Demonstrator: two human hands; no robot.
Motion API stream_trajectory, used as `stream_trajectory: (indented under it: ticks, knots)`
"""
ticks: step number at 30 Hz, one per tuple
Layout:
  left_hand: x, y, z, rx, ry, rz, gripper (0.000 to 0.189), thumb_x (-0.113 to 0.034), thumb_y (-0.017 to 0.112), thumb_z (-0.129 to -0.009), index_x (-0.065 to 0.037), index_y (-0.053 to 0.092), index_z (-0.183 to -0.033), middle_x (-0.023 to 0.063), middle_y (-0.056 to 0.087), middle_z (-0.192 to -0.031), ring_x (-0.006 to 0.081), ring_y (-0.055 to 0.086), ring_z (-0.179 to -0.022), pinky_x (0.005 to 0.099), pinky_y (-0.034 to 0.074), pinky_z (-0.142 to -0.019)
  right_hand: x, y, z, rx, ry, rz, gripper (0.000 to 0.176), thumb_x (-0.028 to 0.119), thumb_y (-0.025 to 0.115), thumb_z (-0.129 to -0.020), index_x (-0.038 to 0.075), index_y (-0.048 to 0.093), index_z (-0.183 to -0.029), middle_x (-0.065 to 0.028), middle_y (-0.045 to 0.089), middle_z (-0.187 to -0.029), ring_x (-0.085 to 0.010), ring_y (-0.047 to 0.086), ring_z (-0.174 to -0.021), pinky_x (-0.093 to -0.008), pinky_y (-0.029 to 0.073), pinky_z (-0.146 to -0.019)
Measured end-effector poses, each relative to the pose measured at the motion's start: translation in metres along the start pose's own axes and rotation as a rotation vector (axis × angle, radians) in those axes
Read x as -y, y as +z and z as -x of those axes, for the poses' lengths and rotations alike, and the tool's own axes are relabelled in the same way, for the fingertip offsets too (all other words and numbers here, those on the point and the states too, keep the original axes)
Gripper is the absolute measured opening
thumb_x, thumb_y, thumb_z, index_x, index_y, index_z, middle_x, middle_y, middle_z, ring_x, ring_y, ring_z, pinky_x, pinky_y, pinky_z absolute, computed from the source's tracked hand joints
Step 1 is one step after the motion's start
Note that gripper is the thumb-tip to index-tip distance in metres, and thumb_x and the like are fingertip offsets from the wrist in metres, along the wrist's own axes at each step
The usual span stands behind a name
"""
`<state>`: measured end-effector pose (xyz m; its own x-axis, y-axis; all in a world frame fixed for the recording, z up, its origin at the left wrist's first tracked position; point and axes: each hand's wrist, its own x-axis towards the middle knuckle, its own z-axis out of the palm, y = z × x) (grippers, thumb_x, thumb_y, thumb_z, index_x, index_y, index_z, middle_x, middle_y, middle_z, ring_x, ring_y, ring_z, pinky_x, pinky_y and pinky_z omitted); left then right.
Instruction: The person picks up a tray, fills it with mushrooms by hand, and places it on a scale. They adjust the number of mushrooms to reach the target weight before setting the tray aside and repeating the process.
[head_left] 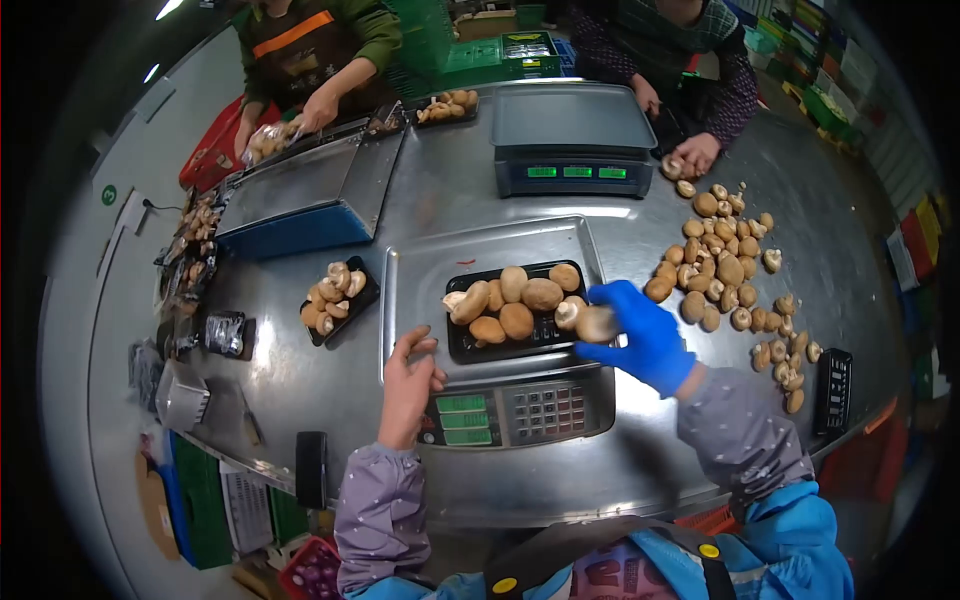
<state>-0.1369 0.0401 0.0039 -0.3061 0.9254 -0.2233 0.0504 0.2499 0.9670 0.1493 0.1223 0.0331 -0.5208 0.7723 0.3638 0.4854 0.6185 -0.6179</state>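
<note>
My right hand [643,337], in a blue glove, grips a brown mushroom [597,325] between thumb and fingers over the right end of a black tray [470,350]. Several mushrooms [516,320] lie in that tray, some with pale stems showing. The tray sits on the metal pan [400,290] of a scale with green displays [464,420] and a keypad. Bare and empty, my left hand [408,385] rests by the pan's front left corner, fingers loosely bent and apart.
Loose mushrooms [728,268] spread over the steel table at right, near an empty black tray [834,392]. A filled tray [340,300] stands left. Behind are a second scale [573,135] and a wrapping machine [300,195]. Two people work across the table, both handling mushrooms.
</note>
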Motion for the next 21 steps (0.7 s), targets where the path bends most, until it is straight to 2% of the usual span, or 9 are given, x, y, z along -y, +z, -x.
stream_trajectory:
  ticks: [3, 4, 6, 12, 14, 15, 18, 19, 21]
  knots:
    - [-0.003, -0.007, 0.015, -0.023, 0.004, 0.039, 0.041, 0.001, 0.043, -0.081, 0.002, 0.041, -0.122, 0.0130, 0.048, -0.108, 0.0090, 0.052, -0.065, 0.0192, 0.044, -0.055, 0.016, 0.036, -0.022, 0.134, -0.046, 0.342, 0.065, 0.015, 0.071, -0.063, 0.015, 0.043, -0.121, -0.0084, 0.047, -0.113, -0.0288, 0.053, -0.097, -0.0367, 0.050, -0.070]
    - [-0.004, -0.010, 0.019, -0.028, 0.003, 0.049, 0.041, 0.001, 0.043, -0.081, 0.002, 0.042, -0.121, 0.0127, 0.049, -0.107, 0.0088, 0.051, -0.066, 0.0191, 0.044, -0.056, 0.016, 0.044, -0.025, 0.137, -0.052, 0.347, 0.065, 0.015, 0.071, -0.063, 0.015, 0.043, -0.121, -0.0084, 0.047, -0.113, -0.0288, 0.053, -0.097, -0.0367, 0.050, -0.070]
    - [-0.002, -0.017, 0.027, -0.050, 0.032, 0.094, 0.040, 0.001, 0.042, -0.081, 0.002, 0.042, -0.121, 0.0128, 0.049, -0.108, 0.0087, 0.052, -0.065, 0.0193, 0.044, -0.057, 0.019, 0.053, -0.030, 0.043, -0.085, 0.378, 0.049, 0.017, 0.064, -0.072, 0.013, 0.044, -0.117, -0.0076, 0.048, -0.108, -0.0278, 0.055, -0.086, -0.0375, 0.050, -0.062]
    - [0.003, -0.031, 0.041, -0.117, 0.036, 0.208, 0.037, 0.002, 0.041, -0.082, 0.002, 0.044, -0.119, 0.0130, 0.050, -0.107, 0.0088, 0.052, -0.069, 0.0194, 0.045, -0.058, 0.014, 0.027, -0.009, 0.041, -0.037, 0.152, 0.046, 0.016, 0.064, -0.074, 0.011, 0.046, -0.116, -0.0091, 0.049, -0.112, -0.0273, 0.055, -0.093, -0.0326, 0.049, -0.072]
    - [-0.003, -0.029, 0.047, -0.121, 0.036, 0.234, 0.035, 0.001, 0.042, -0.083, 0.001, 0.045, -0.117, 0.0114, 0.051, -0.106, 0.0081, 0.053, -0.069, 0.0180, 0.043, -0.059, 0.016, 0.018, 0.004, -0.055, -0.023, 0.068, 0.045, 0.012, 0.066, -0.073, 0.010, 0.049, -0.114, -0.0091, 0.051, -0.109, -0.0267, 0.055, -0.093, -0.0309, 0.048, -0.074]
    - [0.000, -0.030, 0.046, -0.124, 0.053, 0.210, 0.035, 0.001, 0.042, -0.083, 0.002, 0.045, -0.117, 0.0115, 0.051, -0.107, 0.0082, 0.053, -0.071, 0.0182, 0.044, -0.060, 0.012, 0.015, 0.016, -0.074, 0.050, 0.037, 0.042, 0.009, 0.066, -0.073, 0.009, 0.051, -0.113, -0.0086, 0.052, -0.108, -0.0251, 0.056, -0.092, -0.0306, 0.047, -0.076]
    - [0.001, -0.030, 0.047, -0.119, 0.070, 0.227, 0.035, 0.000, 0.042, -0.083, 0.002, 0.045, -0.118, 0.0116, 0.051, -0.107, 0.0082, 0.053, -0.071, 0.0184, 0.044, -0.061, 0.001, 0.004, 0.049, 0.004, 0.220, 0.030, 0.037, 0.007, 0.065, -0.073, 0.008, 0.055, -0.109, -0.0085, 0.054, -0.105, -0.0201, 0.056, -0.079, -0.0277, 0.047, -0.069]
    - [0.003, -0.030, 0.046, -0.109, 0.090, 0.225, 0.035, 0.000, 0.042, -0.083, 0.002, 0.045, -0.118, 0.0116, 0.051, -0.107, 0.0081, 0.052, -0.072, 0.0187, 0.044, -0.062, -0.006, 0.002, 0.063, 0.019, 0.216, 0.022, 0.037, 0.007, 0.065, -0.073, 0.008, 0.055, -0.109, -0.0085, 0.054, -0.105, -0.0201, 0.056, -0.079, -0.0277, 0.047, -0.069]
    - [0.003, -0.029, 0.044, -0.115, 0.093, 0.220, 0.035, 0.000, 0.042, -0.083, 0.001, 0.045, -0.118, 0.0116, 0.051, -0.107, 0.0081, 0.052, -0.072, 0.0188, 0.044, -0.062, -0.021, -0.003, 0.087, 0.070, 0.331, 0.034, 0.035, 0.005, 0.065, -0.072, 0.007, 0.057, -0.106, -0.0072, 0.055, -0.104, -0.0152, 0.053, -0.071, -0.0239, 0.047, -0.061]
